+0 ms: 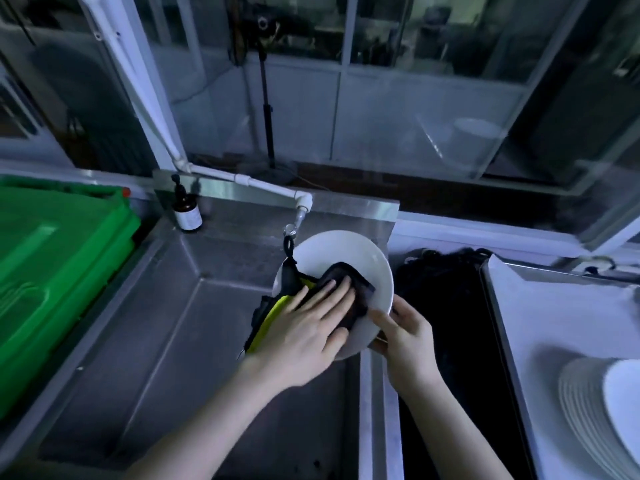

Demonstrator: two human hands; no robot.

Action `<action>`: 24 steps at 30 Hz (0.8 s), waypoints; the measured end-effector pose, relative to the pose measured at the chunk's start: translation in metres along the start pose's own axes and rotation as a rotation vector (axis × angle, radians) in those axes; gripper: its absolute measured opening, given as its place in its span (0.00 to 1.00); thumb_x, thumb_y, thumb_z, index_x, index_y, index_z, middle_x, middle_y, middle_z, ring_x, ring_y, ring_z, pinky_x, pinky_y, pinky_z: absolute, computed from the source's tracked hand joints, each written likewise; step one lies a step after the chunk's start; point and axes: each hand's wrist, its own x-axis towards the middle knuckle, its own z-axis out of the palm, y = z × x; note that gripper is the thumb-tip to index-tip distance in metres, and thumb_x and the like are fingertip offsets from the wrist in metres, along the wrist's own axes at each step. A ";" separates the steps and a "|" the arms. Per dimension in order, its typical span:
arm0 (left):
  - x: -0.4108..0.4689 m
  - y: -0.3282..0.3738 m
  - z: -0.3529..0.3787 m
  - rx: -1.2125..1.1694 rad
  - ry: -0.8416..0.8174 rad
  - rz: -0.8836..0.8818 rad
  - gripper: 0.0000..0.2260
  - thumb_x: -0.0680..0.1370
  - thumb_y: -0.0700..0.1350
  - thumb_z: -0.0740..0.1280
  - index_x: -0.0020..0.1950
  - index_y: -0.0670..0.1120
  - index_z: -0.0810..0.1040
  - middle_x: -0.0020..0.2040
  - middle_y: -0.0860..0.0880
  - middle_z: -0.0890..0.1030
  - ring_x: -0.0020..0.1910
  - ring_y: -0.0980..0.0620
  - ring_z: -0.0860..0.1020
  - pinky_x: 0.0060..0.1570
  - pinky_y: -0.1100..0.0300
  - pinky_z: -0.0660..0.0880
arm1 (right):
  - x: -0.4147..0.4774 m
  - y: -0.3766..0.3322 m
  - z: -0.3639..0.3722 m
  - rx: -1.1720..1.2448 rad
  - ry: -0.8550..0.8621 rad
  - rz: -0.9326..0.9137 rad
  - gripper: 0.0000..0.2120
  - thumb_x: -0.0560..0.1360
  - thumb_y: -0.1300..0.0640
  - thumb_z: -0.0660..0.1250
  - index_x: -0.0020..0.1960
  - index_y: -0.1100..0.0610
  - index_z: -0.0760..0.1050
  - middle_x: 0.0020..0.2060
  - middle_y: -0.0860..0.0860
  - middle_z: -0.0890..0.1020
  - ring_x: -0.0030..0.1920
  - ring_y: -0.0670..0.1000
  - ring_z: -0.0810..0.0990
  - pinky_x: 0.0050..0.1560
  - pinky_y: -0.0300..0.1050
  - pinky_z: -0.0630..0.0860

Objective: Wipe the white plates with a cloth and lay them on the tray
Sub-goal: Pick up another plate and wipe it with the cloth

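Observation:
A round white plate (341,251) is held tilted over the steel sink's right edge. My right hand (407,336) grips its lower right rim, thumb on the face. My left hand (308,323) lies flat with straight fingers on a dark cloth with a yellow-green side (349,273), pressing it against the plate's face. Part of the cloth hangs off the plate's left edge. A stack of white plates (595,407) lies on the metal tray (498,306) at the far right.
The steel sink basin (166,341) fills the middle and left. A white pipe tap (303,204) ends just above the plate. A brown pump bottle (187,211) stands at the sink's back corner. A green crate (52,258) sits at the left. A dark gap (443,306) separates sink and tray.

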 end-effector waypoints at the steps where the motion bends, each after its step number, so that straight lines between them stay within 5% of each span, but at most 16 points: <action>1: 0.007 -0.005 -0.006 0.016 -0.002 -0.043 0.27 0.82 0.58 0.43 0.81 0.53 0.46 0.80 0.58 0.42 0.79 0.60 0.42 0.78 0.52 0.44 | -0.004 -0.001 -0.002 -0.013 -0.019 -0.009 0.13 0.78 0.68 0.64 0.52 0.55 0.85 0.44 0.61 0.85 0.42 0.56 0.83 0.42 0.55 0.79; 5: 0.014 -0.023 -0.023 0.124 -0.018 -0.184 0.26 0.84 0.56 0.44 0.81 0.53 0.46 0.80 0.58 0.42 0.79 0.58 0.44 0.77 0.50 0.42 | -0.011 -0.011 -0.014 -0.028 -0.003 -0.044 0.18 0.78 0.68 0.64 0.51 0.48 0.86 0.43 0.54 0.87 0.42 0.53 0.84 0.42 0.55 0.81; 9: -0.013 0.000 -0.024 0.112 0.055 -0.039 0.27 0.81 0.56 0.44 0.79 0.50 0.59 0.80 0.55 0.55 0.79 0.55 0.52 0.78 0.51 0.45 | -0.002 -0.027 -0.023 0.027 0.028 -0.092 0.17 0.78 0.68 0.64 0.51 0.50 0.86 0.46 0.56 0.87 0.46 0.57 0.85 0.45 0.58 0.83; 15: -0.002 0.014 -0.023 -0.002 0.055 0.036 0.24 0.85 0.52 0.48 0.81 0.51 0.49 0.79 0.59 0.41 0.77 0.63 0.35 0.76 0.59 0.35 | -0.003 -0.039 -0.014 -0.007 -0.090 -0.135 0.21 0.78 0.70 0.63 0.52 0.47 0.86 0.46 0.55 0.87 0.44 0.52 0.86 0.41 0.49 0.83; 20: 0.023 0.012 -0.038 -0.112 0.095 0.188 0.24 0.84 0.50 0.50 0.80 0.50 0.48 0.80 0.58 0.43 0.78 0.63 0.40 0.77 0.62 0.41 | -0.010 -0.023 -0.004 0.000 -0.144 -0.021 0.14 0.78 0.69 0.64 0.49 0.56 0.86 0.45 0.63 0.86 0.43 0.57 0.83 0.42 0.53 0.80; 24: 0.042 -0.012 -0.055 -0.107 0.106 0.049 0.24 0.85 0.47 0.51 0.80 0.50 0.46 0.79 0.57 0.39 0.78 0.60 0.39 0.78 0.56 0.43 | -0.008 -0.026 -0.003 0.037 -0.146 -0.038 0.17 0.77 0.70 0.63 0.53 0.54 0.86 0.46 0.59 0.87 0.43 0.55 0.84 0.42 0.53 0.81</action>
